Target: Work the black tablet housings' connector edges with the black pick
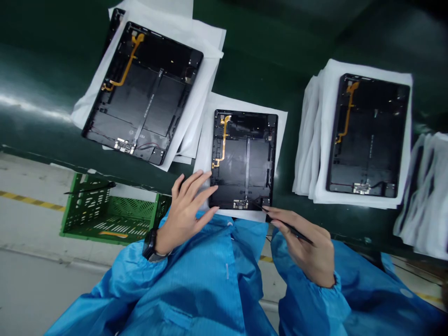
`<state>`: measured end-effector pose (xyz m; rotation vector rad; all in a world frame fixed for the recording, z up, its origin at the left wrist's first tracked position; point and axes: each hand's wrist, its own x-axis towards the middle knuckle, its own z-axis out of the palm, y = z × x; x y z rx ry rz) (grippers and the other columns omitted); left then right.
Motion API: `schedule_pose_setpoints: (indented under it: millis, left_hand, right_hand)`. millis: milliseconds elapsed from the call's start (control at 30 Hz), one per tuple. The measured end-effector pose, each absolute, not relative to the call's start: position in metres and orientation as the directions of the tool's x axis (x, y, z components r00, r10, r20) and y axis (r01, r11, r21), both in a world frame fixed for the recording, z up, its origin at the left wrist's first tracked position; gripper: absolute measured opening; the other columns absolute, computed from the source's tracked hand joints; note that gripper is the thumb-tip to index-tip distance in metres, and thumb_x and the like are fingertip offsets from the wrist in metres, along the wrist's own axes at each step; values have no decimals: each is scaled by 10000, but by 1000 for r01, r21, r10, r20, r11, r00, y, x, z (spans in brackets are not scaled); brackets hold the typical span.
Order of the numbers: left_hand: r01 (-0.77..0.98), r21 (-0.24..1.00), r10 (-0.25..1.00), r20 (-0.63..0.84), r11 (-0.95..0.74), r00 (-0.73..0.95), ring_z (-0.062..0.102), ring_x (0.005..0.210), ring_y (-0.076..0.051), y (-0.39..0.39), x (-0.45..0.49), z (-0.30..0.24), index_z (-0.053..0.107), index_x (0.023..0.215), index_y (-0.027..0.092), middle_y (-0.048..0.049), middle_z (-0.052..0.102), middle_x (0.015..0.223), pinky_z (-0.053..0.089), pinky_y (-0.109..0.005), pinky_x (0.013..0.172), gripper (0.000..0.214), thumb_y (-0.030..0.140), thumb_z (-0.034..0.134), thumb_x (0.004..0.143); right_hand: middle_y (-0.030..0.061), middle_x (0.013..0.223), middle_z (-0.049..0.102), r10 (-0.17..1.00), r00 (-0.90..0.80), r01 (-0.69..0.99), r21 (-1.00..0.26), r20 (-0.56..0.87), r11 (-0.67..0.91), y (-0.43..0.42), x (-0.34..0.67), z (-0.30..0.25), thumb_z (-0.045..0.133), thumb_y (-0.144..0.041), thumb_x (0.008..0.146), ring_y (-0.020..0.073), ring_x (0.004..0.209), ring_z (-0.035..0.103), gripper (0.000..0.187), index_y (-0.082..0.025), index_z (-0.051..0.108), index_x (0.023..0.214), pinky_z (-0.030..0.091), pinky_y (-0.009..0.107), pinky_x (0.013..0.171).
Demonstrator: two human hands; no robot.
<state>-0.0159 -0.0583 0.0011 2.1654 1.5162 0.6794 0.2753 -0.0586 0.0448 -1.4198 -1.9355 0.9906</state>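
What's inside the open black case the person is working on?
Inside the case are an orange ribbon, a grey strip running lengthwise and a small board by the near edge. Whatever lies beneath those parts is covered.

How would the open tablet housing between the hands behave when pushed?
Probably stiff: the tablet housing has a framed rim. Lying flat on a white sheet, it may slide rather than tip. Its thin exposed orange flex cable looks fragile.

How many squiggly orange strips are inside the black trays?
3: one strip in the left tray, another strip in the middle tray, a third strip in the right tray. Others may be hidden; a fourth tray peeks out beside the left one.
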Motion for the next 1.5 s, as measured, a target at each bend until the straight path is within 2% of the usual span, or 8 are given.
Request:
schedule_pose_setpoints:
  millis: [433, 600, 867, 1133, 1500]
  left_hand:
    - [745, 581, 944, 168, -328, 285, 389, 1510, -293, -59, -16, 0, 546, 1370, 227, -142, 497, 1562, 221, -572, 1250, 417, 300, 645, 972]
    - [745, 585, 946, 158, -322, 285, 388, 1511, -294, -58, -16, 1, 545, 1375, 232, -137, 494, 1567, 223, -574, 1250, 420, 307, 642, 973]
    - [750, 579, 947, 161, -320, 280, 390, 1508, -286, -58, -15, 1, 551, 1369, 229, -137, 502, 1559, 226, -569, 1248, 409, 307, 640, 977]
    - [751, 574, 945, 162, -325, 285, 393, 1507, -293, -59, -16, 0, 547, 1375, 231, -138, 503, 1557, 226, -567, 1246, 425, 301, 650, 969]
    - [749, 580, 946, 160, -320, 280, 400, 1503, -297, -58, -16, -1, 540, 1378, 247, -131, 499, 1562, 223, -567, 1245, 423, 300, 641, 971]
  right_hand:
    - [47, 1159, 788, 946, -325, 557, -812, -23, 171, -50, 279, 45, 692, -107, 926, 218, 1083, 754, 240, -244, 751, 1114, 632, 319, 957]
    - [63, 1137, 793, 961, -268, 521, -849, -65, 88, -48, 281, 42, 682, -153, 943, 249, 1042, 769, 186, -237, 763, 1088, 657, 385, 941]
    - [57, 1124, 791, 981, -172, 472, -881, -85, 6, -46, 287, 39, 687, -143, 941, 231, 987, 787, 168, -225, 762, 1067, 677, 351, 899]
    - [71, 1078, 796, 989, -82, 412, -908, -126, -82, -50, 284, 37, 689, -198, 946, 263, 963, 793, 118, -214, 770, 1030, 692, 394, 862]
    - [77, 1095, 788, 993, -50, 410, -908, -111, -81, -54, 283, 34, 685, -214, 949, 265, 975, 788, 130, -222, 769, 1048, 687, 400, 859]
